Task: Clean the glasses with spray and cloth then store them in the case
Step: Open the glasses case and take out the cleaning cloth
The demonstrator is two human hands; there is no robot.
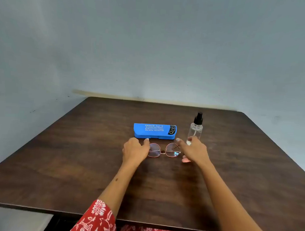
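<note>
Both hands, left [135, 150] and right [193, 150], pinch the glasses [163, 150] at the frame ends just before the case [154, 131] (shut), probably for lifting; spray bottle [195, 129] stands right of it.

Both arms reach forward, bare from the elbows, with red patterned sleeves at the near edge. The left hand [135, 149] lies palm down, fingers curled at the left end of the glasses [163, 150]. The right hand [193, 150] mirrors it at the right end, forefinger stretched forward, thumb tucked below.
</note>
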